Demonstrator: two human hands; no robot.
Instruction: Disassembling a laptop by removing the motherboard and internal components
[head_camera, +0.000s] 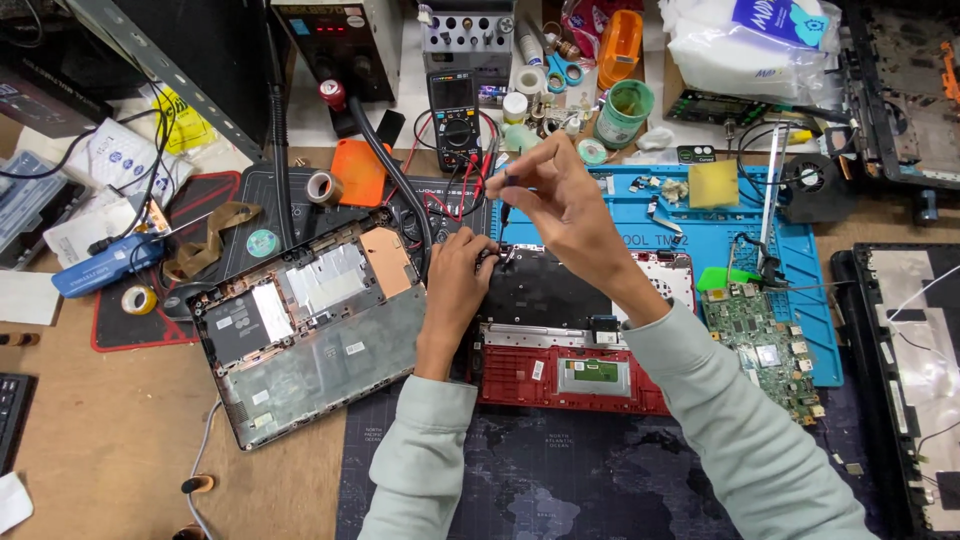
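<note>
An opened red laptop base (575, 380) lies in front of me with its black inner panel (545, 290) facing up. My left hand (455, 275) rests on the panel's upper left corner, fingers curled against the edge. My right hand (560, 190) is raised above the panel's top edge, fingers pinched on a small dark slender tool (505, 215) that points down at the corner. What the tip touches is too small to tell.
A grey laptop bottom cover (300, 320) lies tilted at left. A green circuit board (765, 345) sits on the blue work mat (800, 250) at right. A multimeter (455, 115), tape rolls, a power supply and clutter fill the back. Another open chassis (915, 370) lies far right.
</note>
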